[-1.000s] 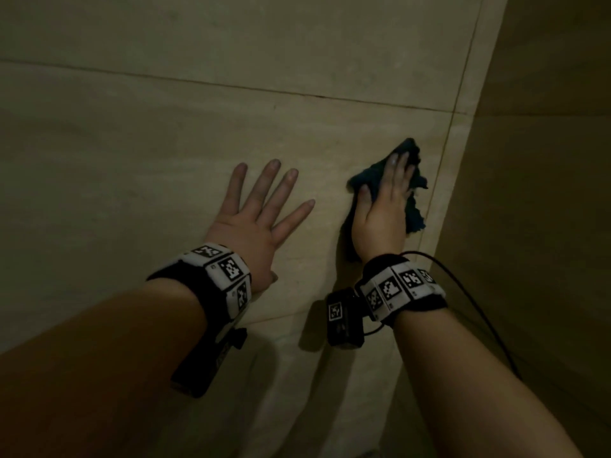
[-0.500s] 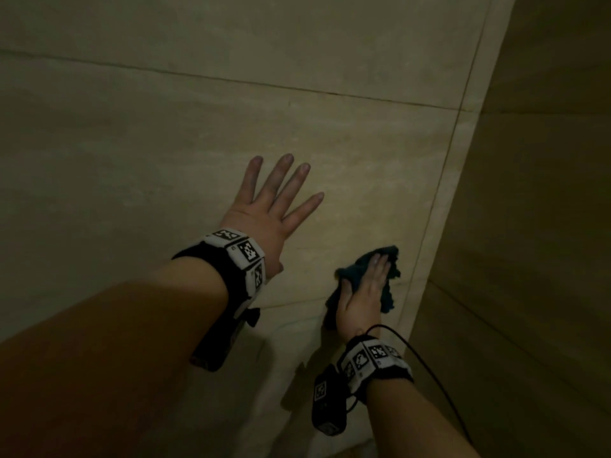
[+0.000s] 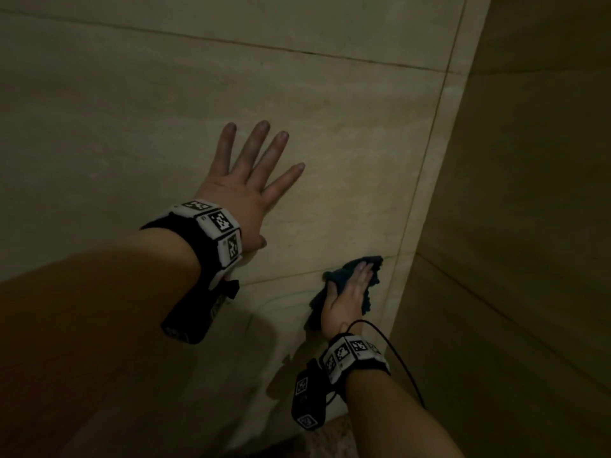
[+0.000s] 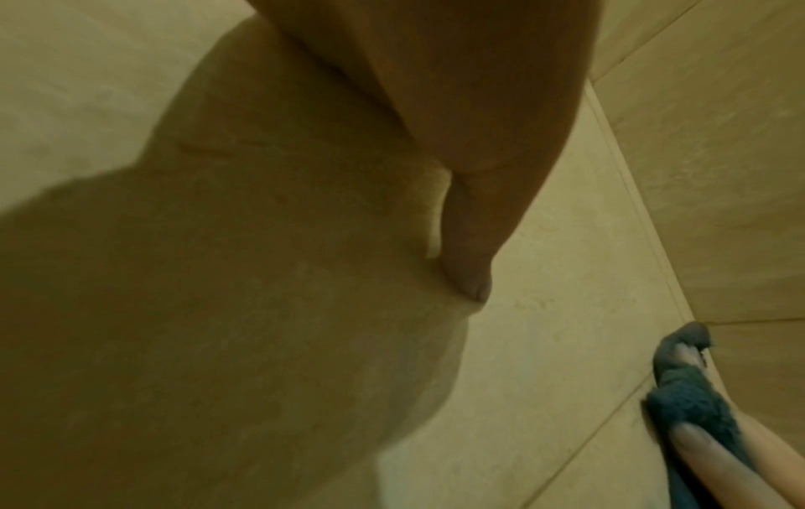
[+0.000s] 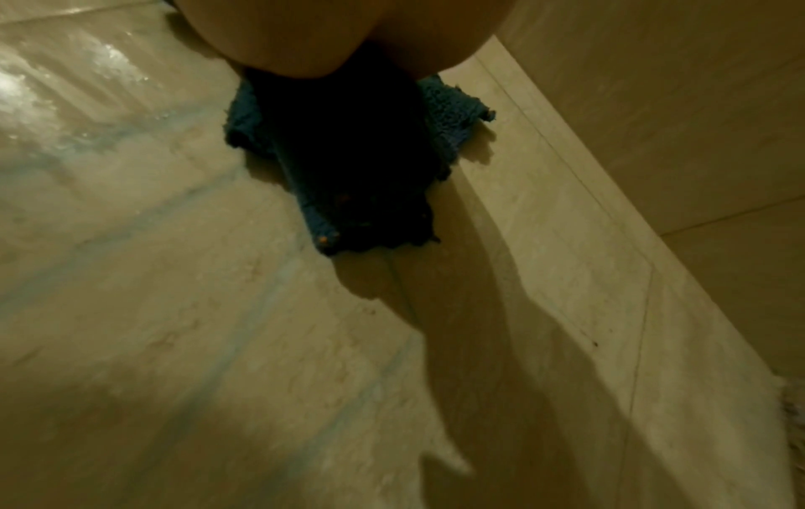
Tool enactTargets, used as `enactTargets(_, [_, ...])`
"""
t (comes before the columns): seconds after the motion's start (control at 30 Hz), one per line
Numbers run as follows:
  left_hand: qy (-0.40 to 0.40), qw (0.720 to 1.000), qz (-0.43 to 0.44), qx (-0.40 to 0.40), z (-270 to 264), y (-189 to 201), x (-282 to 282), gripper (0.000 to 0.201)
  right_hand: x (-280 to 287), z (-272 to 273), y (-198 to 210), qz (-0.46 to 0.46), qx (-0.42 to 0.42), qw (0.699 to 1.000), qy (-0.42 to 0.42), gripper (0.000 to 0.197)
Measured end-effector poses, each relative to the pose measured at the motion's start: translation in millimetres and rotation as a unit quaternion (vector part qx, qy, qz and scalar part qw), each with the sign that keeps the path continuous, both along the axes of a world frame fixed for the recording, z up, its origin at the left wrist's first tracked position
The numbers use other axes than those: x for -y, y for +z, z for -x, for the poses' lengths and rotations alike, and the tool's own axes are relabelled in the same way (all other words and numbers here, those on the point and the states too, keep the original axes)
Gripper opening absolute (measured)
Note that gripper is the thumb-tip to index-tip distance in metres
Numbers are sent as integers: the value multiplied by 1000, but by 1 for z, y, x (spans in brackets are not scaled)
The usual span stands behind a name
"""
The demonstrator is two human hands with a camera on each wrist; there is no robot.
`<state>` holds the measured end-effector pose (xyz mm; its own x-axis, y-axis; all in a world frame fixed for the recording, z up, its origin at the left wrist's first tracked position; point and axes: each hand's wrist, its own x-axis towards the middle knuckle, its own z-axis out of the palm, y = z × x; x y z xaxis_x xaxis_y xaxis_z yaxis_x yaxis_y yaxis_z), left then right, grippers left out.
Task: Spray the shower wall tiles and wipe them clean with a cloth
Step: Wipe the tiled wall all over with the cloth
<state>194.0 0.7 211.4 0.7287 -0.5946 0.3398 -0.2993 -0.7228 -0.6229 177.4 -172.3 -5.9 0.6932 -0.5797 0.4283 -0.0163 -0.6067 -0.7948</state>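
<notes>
The beige shower wall tiles (image 3: 132, 127) fill the head view. My left hand (image 3: 251, 180) lies flat on the wall with its fingers spread and holds nothing; the left wrist view shows its palm and thumb (image 4: 470, 137) against the tile. Lower right, near the corner, my right hand (image 3: 350, 289) presses a dark teal cloth (image 3: 332, 276) onto the wall with straight fingers. The cloth (image 4: 683, 403) bunches around that hand's thumb and fingers (image 4: 706, 451). In the right wrist view the cloth (image 5: 348, 165) hangs below the heel of the hand. No spray bottle is in view.
A second tiled wall (image 3: 529, 193) meets this one in a corner just right of the cloth. Wet streaks (image 5: 65, 86) shine on the tile left of the cloth. A black cable (image 3: 396, 355) loops off my right wrist. The floor edge (image 3: 330, 438) shows at the bottom.
My right hand has slid the cloth down the wall beside the corner, from above the horizontal grout line to just on it. My left hand stays flat on the wall.
</notes>
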Motion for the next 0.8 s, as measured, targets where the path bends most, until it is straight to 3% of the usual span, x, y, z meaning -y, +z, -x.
enactTargets(0.23, [-7,1000,7,7,0,-1,-1,124,6,-3,8,-36,40,998,-24,64])
enactTargets(0.47, [-23,1000,6,18,-2,-3,-1,126,49,-21,80,21,132,990,-33,60])
enactTargets(0.6, [-20,1000,13,20,-3,-4,-1,125,44,-22,57,-37,133,988,-63,60])
enactTargets(0.8, [-22,999,16,33,-4,-5,0,127,39,-14,-6,-87,70,990,-81,60])
